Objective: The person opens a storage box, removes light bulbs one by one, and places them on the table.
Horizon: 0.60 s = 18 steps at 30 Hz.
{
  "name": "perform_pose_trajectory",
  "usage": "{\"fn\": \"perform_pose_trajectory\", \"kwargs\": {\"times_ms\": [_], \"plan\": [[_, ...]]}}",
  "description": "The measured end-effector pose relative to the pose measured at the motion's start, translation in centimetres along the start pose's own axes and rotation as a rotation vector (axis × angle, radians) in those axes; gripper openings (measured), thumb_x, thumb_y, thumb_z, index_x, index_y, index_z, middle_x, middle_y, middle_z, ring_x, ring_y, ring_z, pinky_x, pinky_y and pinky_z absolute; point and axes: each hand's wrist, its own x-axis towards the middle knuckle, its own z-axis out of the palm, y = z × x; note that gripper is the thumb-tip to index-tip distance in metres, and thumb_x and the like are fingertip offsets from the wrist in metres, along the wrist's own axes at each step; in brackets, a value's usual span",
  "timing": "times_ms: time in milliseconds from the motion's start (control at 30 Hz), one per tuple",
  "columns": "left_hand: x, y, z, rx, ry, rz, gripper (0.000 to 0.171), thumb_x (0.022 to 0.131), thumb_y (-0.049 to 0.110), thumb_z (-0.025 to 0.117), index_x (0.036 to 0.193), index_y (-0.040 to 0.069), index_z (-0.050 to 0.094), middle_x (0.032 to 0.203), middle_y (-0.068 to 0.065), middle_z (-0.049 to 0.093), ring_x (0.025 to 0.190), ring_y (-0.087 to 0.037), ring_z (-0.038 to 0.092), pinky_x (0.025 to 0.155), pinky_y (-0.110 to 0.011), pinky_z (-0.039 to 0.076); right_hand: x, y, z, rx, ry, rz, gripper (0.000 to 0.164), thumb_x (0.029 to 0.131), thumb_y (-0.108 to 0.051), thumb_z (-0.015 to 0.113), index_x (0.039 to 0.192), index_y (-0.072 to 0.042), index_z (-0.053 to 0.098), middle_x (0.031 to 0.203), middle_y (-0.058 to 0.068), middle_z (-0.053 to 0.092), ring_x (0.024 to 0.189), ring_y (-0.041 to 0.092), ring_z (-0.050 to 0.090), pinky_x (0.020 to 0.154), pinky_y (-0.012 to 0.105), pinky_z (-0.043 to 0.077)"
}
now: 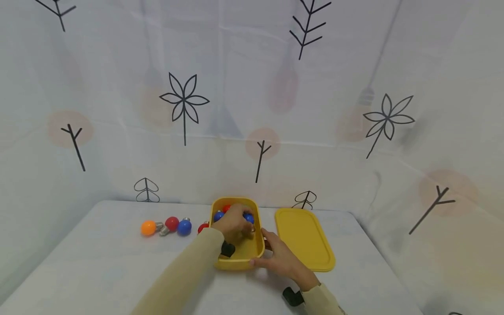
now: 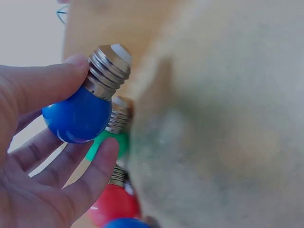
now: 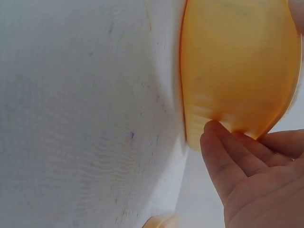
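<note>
My left hand [image 1: 235,223] reaches into an open yellow plastic box [image 1: 263,245]. In the left wrist view it holds a blue light bulb [image 2: 78,116], thumb on the metal screw base and fingers below the round part. Beyond the fingers show a green bulb [image 2: 121,142], a red bulb [image 2: 114,204] and part of another blue bulb [image 2: 127,223]. My right hand [image 1: 280,258] is at the box's near right corner. Its fairly straight fingers [image 3: 216,152] press against the yellow outer wall, seen closely in the right wrist view.
On the white table [image 1: 98,262], left of the box, lie an orange bulb [image 1: 148,228], a red bulb [image 1: 172,223] and a blue bulb [image 1: 184,227]. Another red bulb [image 1: 202,227] sits against the box's left side. A flat yellow lid [image 1: 305,238] lies to the right.
</note>
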Motion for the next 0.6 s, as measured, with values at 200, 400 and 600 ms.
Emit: {"fn": "perform_pose_trajectory", "kwargs": {"times_ms": [200,400,600], "plan": [[0.1,1.1,-1.1,0.092,0.046,0.092,0.036,0.077,0.016,0.081,0.110,0.013,0.069,0.108,-0.002,0.061,0.099,-0.020,0.056,0.092,-0.040,0.049,0.1,0.0,0.1,-0.002,0.005,0.007,0.103,0.076,-0.052,0.075,0.151,-0.006,0.021,0.151,0.011,0.031,0.124,0.028,0.049,0.103,0.050,0.039],[-0.6,1.5,-2.1,0.109,0.067,0.106,0.044,0.079,0.017,0.079,0.121,0.012,0.065,0.121,-0.007,0.054,0.107,-0.024,0.054,0.093,-0.041,0.049,0.1,0.1,0.0,-0.005,0.000,0.027,0.104,0.075,-0.053,0.075,0.152,-0.008,0.021,0.151,0.009,0.031,0.124,0.026,0.049,0.102,0.048,0.040],[-2.1,1.1,-3.2,0.083,0.113,0.145,0.046,0.081,0.017,0.076,0.124,0.010,0.060,0.127,-0.007,0.053,0.111,-0.026,0.055,0.095,-0.043,0.048,0.0,0.1,0.0,0.011,-0.008,0.024,0.104,0.075,-0.054,0.075,0.151,-0.007,0.021,0.151,0.011,0.031,0.125,0.027,0.049,0.102,0.049,0.041]]}}
